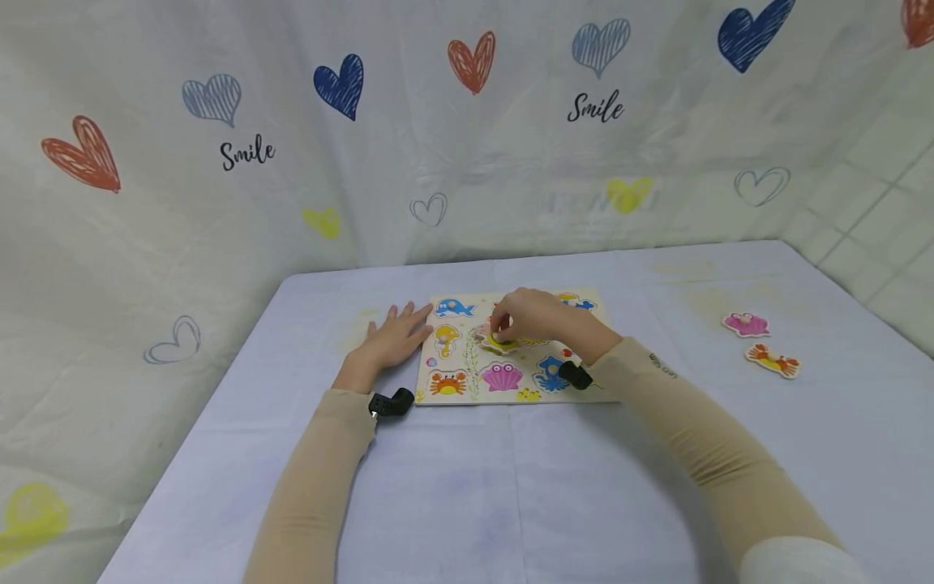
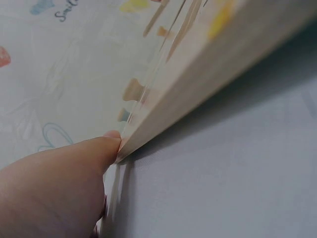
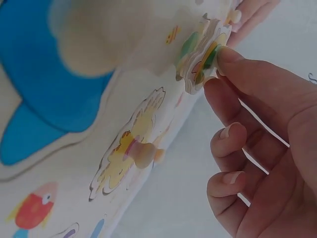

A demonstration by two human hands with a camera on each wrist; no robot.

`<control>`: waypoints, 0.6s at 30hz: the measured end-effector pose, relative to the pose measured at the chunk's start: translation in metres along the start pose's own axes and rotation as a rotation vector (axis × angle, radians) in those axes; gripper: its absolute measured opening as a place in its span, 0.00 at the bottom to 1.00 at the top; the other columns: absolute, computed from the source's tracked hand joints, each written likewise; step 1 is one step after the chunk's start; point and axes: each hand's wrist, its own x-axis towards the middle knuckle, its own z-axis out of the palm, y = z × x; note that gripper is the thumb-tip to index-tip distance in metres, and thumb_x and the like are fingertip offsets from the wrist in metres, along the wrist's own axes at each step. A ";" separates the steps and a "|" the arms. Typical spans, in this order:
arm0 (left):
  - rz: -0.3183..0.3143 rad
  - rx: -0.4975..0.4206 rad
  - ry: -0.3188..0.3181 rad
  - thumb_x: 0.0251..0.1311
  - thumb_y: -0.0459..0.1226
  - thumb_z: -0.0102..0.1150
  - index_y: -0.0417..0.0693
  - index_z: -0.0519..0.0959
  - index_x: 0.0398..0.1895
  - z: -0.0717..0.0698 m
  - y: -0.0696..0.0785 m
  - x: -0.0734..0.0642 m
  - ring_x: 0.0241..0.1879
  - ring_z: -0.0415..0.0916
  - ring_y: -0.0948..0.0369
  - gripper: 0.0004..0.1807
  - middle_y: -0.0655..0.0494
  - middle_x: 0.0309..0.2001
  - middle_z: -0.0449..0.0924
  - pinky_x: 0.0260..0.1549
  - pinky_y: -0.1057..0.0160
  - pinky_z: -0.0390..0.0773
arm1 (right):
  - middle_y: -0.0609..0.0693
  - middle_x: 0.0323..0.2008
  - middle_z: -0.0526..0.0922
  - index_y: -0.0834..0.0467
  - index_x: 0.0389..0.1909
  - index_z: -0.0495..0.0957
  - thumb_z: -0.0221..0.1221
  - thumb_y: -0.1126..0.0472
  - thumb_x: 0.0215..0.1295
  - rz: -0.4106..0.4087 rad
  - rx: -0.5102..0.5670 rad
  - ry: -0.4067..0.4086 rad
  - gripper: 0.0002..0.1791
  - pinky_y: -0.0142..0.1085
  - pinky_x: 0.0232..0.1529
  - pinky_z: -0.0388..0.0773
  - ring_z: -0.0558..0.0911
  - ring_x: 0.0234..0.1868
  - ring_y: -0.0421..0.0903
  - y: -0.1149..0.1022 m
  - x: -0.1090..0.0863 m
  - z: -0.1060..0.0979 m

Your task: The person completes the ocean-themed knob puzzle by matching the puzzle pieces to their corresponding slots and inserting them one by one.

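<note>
A wooden sea-animal peg puzzle board (image 1: pixel 529 370) lies on the table. My right hand (image 1: pixel 529 315) is over its middle, thumb and fingertips pinching a green and yellow puzzle piece (image 3: pixel 200 62). That piece appears tilted close over the board's surface, its outline overlapping the slot area in the head view. Beside the board's left edge, my left hand (image 1: pixel 394 337) lies with fingers spread. Its thumb (image 2: pixel 111 144) touches the board's corner in the left wrist view. Next to the held piece sits a yellow piece with a peg (image 3: pixel 143 154).
Seated in the board are a blue whale (image 1: pixel 454 307), a yellow seahorse (image 1: pixel 447 341), an orange crab (image 1: pixel 447 383), a pink shell (image 1: pixel 501 376) and a blue octopus (image 1: pixel 549 375). To the right lie a loose pink piece (image 1: pixel 747 325) and an orange-red one (image 1: pixel 773 361).
</note>
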 end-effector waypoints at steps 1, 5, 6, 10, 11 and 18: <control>-0.001 0.001 -0.002 0.80 0.57 0.35 0.61 0.50 0.84 0.000 0.000 0.000 0.80 0.29 0.39 0.34 0.44 0.83 0.39 0.69 0.26 0.32 | 0.44 0.35 0.85 0.51 0.39 0.89 0.68 0.57 0.69 0.005 0.003 -0.001 0.04 0.40 0.41 0.77 0.79 0.39 0.44 0.000 0.001 0.000; -0.001 0.004 -0.004 0.80 0.57 0.35 0.61 0.50 0.84 0.001 0.000 0.001 0.80 0.29 0.39 0.34 0.44 0.83 0.39 0.69 0.26 0.32 | 0.44 0.35 0.84 0.51 0.40 0.89 0.68 0.57 0.69 0.022 0.019 -0.007 0.04 0.40 0.42 0.77 0.78 0.39 0.45 0.000 0.004 0.002; -0.002 0.004 -0.005 0.80 0.57 0.35 0.61 0.50 0.84 0.000 0.000 0.001 0.80 0.29 0.39 0.34 0.44 0.83 0.39 0.69 0.26 0.32 | 0.44 0.35 0.84 0.51 0.40 0.89 0.68 0.56 0.69 0.026 0.022 -0.010 0.04 0.40 0.43 0.77 0.78 0.39 0.45 0.000 0.006 0.002; -0.003 0.000 -0.008 0.80 0.57 0.35 0.62 0.49 0.84 0.000 0.000 0.000 0.80 0.29 0.39 0.34 0.45 0.83 0.39 0.69 0.27 0.32 | 0.45 0.35 0.84 0.51 0.41 0.89 0.68 0.56 0.69 0.036 0.032 -0.022 0.05 0.40 0.42 0.76 0.77 0.39 0.46 0.000 0.011 0.005; -0.003 -0.002 -0.009 0.80 0.57 0.35 0.62 0.49 0.84 -0.001 0.000 0.000 0.80 0.28 0.39 0.34 0.45 0.83 0.39 0.69 0.27 0.32 | 0.45 0.35 0.84 0.51 0.41 0.89 0.68 0.56 0.69 0.039 0.034 -0.024 0.05 0.39 0.42 0.75 0.77 0.39 0.46 0.000 0.011 0.005; -0.007 0.002 -0.013 0.80 0.58 0.35 0.62 0.49 0.84 -0.001 0.001 0.000 0.80 0.29 0.40 0.34 0.45 0.83 0.39 0.69 0.27 0.32 | 0.46 0.36 0.84 0.51 0.41 0.89 0.68 0.57 0.68 0.052 0.040 -0.030 0.05 0.39 0.41 0.75 0.77 0.39 0.46 -0.002 0.013 0.006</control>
